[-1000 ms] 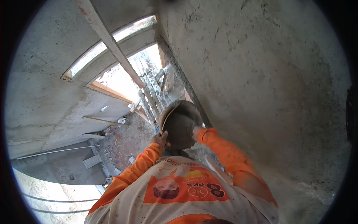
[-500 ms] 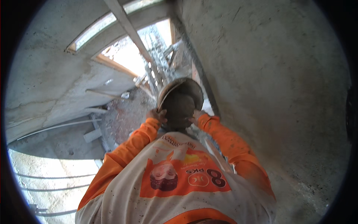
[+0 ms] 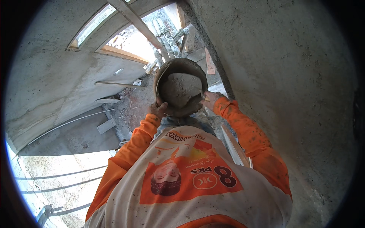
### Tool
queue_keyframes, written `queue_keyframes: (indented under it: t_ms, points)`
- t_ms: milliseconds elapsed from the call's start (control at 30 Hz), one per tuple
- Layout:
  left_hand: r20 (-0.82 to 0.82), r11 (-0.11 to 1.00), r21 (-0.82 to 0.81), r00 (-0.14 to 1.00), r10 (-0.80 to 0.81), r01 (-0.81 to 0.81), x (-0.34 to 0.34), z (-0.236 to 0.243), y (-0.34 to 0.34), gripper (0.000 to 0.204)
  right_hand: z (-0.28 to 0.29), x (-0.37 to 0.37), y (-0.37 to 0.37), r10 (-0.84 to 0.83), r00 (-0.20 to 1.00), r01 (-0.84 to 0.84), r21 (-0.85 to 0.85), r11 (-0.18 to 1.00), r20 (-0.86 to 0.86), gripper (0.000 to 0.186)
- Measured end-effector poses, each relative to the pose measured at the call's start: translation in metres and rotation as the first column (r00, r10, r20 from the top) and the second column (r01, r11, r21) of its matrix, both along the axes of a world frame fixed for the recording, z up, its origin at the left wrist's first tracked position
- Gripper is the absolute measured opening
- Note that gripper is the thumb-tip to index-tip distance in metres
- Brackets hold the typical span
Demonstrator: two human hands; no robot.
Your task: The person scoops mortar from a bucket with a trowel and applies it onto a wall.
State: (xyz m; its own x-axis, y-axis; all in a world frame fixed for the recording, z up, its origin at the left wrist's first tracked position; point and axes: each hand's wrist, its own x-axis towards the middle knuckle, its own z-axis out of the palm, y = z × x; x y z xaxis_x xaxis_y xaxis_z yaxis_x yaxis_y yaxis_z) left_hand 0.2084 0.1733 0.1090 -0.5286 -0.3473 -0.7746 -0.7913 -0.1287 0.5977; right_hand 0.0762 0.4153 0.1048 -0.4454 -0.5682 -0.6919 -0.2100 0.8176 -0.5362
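Higher in view than half a second ago, the left hand grasps the near-left rim of the bucket, likewise shifted up, beyond the shirt, grey mix inside. At its right edge sits the right hand; what it clasps, I cannot tell.

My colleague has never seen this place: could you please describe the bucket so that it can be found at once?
Start from the big grey wall on the right. Left of it, just above the shirt, look between the left hand and right hand. The bucket there is the only round, open container in view, with grey paste inside.
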Motion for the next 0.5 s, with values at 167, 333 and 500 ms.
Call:
queue_keyframes:
  t_ms: [167, 333, 500]
  points:
    - [-0.11, 0.985, 0.125, 0.985, 0.133, -0.119, -0.022, 0.007, 0.009, 0.024, -0.076, -0.003, -0.026, 0.061, 0.974, -0.03, 0.144, 0.989, -0.217, 0.038]
    - [-0.277, 0.979, 0.023, 0.94, 0.2, -0.201, -0.025, -0.006, -0.016, 0.027, 0.004, -0.021, -0.053, 0.042, 0.997, -0.045, -0.061, 0.997, -0.057, 0.036]
    - [-0.15, 0.99, -0.131, 0.988, 0.022, -0.042, -0.07, 0.004, -0.041, 0.028, -0.014, -0.075, -0.047, 0.138, 0.978, -0.114, 0.154, 0.982, -0.154, 0.038]
